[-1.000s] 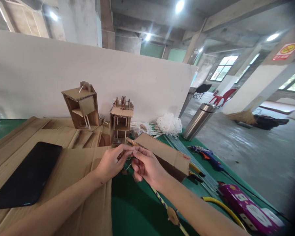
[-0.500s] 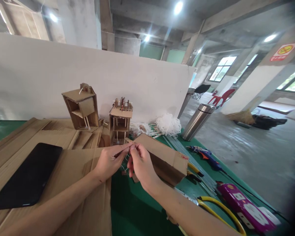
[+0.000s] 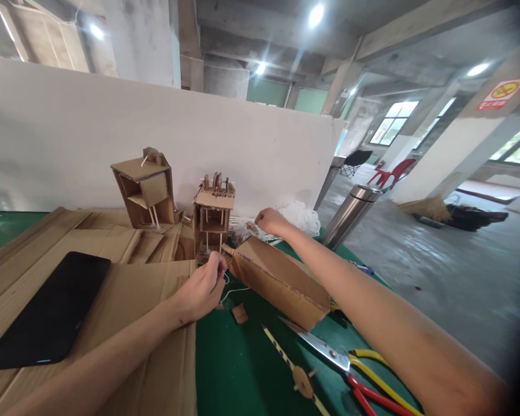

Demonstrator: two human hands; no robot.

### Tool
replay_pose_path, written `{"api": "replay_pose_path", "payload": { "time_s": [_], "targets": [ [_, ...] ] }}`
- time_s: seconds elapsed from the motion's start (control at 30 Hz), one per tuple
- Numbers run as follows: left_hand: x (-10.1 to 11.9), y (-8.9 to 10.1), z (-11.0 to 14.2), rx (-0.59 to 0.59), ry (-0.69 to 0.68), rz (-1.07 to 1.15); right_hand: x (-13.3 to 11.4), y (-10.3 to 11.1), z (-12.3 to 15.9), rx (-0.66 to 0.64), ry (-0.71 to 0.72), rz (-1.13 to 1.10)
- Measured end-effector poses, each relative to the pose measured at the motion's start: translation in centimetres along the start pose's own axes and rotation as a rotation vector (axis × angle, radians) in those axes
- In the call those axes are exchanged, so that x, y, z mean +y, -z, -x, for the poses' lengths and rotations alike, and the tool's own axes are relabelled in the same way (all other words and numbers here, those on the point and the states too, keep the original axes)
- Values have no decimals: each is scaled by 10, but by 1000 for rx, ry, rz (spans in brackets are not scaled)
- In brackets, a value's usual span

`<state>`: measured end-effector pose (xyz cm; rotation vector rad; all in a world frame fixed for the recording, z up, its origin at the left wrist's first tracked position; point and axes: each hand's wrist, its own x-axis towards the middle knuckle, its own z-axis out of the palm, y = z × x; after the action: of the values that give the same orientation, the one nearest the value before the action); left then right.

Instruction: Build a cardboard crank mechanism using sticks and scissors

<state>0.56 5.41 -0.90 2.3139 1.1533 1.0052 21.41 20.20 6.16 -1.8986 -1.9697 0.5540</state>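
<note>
My left hand (image 3: 205, 288) is pinched closed just above the edge of the cardboard sheet (image 3: 160, 352); whatever its fingers hold is hidden. A thin white string (image 3: 233, 290) curls on the green table below it, beside a small cardboard scrap (image 3: 240, 314). My right hand (image 3: 271, 222) stretches past the long cardboard box (image 3: 281, 277), its fingers curled in at a clear plastic bag (image 3: 242, 229) and a heap of white looped material (image 3: 301, 218). What those fingers grip, if anything, does not show. The small cardboard tower (image 3: 213, 216) with sticks stands between the hands, farther back.
A black phone or tablet (image 3: 47, 309) lies on the cardboard at left. A larger cardboard model (image 3: 145, 188) stands behind. Scissors (image 3: 329, 351) with red and yellow handles and a spotted stick through a cardboard disc (image 3: 302, 381) lie in front. A steel flask (image 3: 351, 214) stands at right.
The hands, earlier together at the box's near-left end, have parted. My right hand moved away and to the right, uncovering the scrap, spotted stick and scissors. My left hand shifted slightly left.
</note>
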Motion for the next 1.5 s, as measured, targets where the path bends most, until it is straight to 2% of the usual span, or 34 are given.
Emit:
{"api": "replay_pose_path", "payload": {
  "time_s": [0.17, 0.3, 0.43, 0.53, 0.67, 0.73, 0.77, 0.87, 0.97, 1.07, 1.33, 1.5],
  "targets": [
    [1, -1, -2, -62, -12, -11, 6, -15, -17, -81, -31, 166],
    [3, -3, -2, -70, 16, -27, 3, -13, -13, -104, -4, 198],
    [1, -3, -1, -41, 30, -55, -3, -5, 3, -82, 84, 150],
    [0, -4, -1, 10, 19, -78, -12, 3, 35, -2, 188, 62],
    [0, -4, -1, 72, -50, -98, -20, 8, 110, 71, 300, -95],
    [2, -3, -1, 99, -106, -98, -17, 2, 148, 44, 326, -155],
    [4, -2, -1, 115, -146, -97, -14, -4, 164, -17, 316, -239],
    [12, -3, 1, 150, -260, -83, -2, -26, 193, -153, 234, -460],
    [23, -7, 4, 105, -296, -39, 9, -46, 197, -248, 174, -648],
    [31, -10, 6, 46, -265, 38, 14, -54, 193, -305, 107, -776],
    [34, -9, 7, -6, -111, 96, 22, -55, 188, -293, 43, -861],
    [36, -6, 7, -31, -173, 104, 23, -56, 188, -275, 21, -872]
  ]
}}
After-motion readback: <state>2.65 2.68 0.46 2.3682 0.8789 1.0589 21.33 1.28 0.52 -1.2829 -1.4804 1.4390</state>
